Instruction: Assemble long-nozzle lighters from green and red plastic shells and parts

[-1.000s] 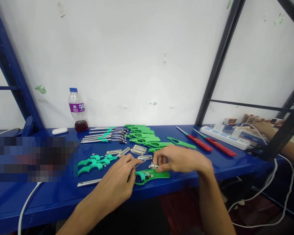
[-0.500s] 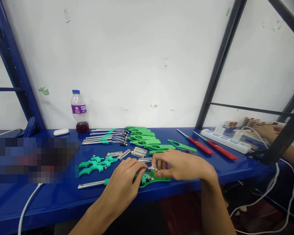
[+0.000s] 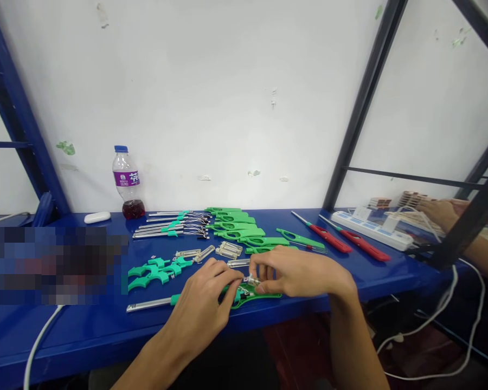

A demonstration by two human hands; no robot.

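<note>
Over the front of the bench, my right hand pinches a small clear fuel tank for a long-nosed lighter. My left hand has thumb and forefinger closed at the tank's left end; whatever is between those fingertips is too small to name. Just below both hands lies a green lighter half-shell with wires in it. A silver lighter tube sticks out from it to the left, partly hidden by my left hand. Teal trigger pieces and several loose clear tanks lie beyond.
Wired metal tubes and green shells lie in rows at the back. Two red lighters and a power strip are to the right. A drink bottle stands back left, beside a white case. Another person's hand shows far right.
The whole view has shifted slightly. Both hands keep their place over the green shell, and the clear tank has tilted a little between the fingers.
</note>
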